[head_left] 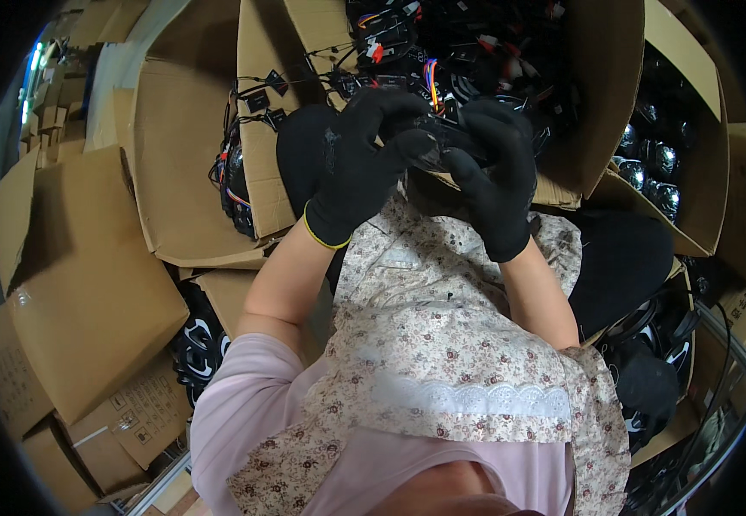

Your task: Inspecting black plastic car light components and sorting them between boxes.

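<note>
My left hand (354,163) and my right hand (504,185), both in black gloves, are raised in front of my lap. Between them they grip a small black part (443,133), fingers curled round it from both sides. Its exact kind cannot be made out, as dark gloves cover much of it. A bundle of orange and purple wires (431,83) rises just beyond the fingertips; whether it joins the held part is unclear. Past my hands stands an open carton (607,95) filled with black wired parts (467,47), some with red and white connectors.
Another open carton (186,146) stands at the left, with cabled black parts (237,181) by its inner flap. At the right, a carton (706,185) holds shiny black wrapped items (665,159). A large closed-looking box (98,284) lies farther left. Black-and-silver pieces (197,348) lie beside it.
</note>
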Motion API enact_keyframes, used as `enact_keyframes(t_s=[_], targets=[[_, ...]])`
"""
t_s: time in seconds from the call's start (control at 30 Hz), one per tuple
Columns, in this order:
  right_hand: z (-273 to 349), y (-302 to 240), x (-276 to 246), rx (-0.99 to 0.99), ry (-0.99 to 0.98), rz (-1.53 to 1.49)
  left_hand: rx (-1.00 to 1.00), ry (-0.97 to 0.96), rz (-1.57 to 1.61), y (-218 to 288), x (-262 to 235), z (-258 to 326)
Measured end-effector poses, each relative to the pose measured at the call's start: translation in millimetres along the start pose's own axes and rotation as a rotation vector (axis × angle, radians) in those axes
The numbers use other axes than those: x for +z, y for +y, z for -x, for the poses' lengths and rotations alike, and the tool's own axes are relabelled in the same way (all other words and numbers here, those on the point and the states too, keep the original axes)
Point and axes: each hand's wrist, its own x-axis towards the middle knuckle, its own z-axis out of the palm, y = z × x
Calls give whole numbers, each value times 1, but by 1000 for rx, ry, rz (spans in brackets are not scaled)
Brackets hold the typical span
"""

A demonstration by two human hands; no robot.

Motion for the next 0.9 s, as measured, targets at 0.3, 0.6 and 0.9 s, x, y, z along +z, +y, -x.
enact_keyframes(t_s=[0.3, 0.6, 0.9], targets=[[5, 2, 2, -212, 92, 117, 116, 52, 62, -11, 6, 9], [7, 0, -5, -183, 19, 83, 86, -14, 191, -17, 5, 10], [18, -5, 0, -157, 32, 162, 63, -4, 190, -19, 7, 25]])
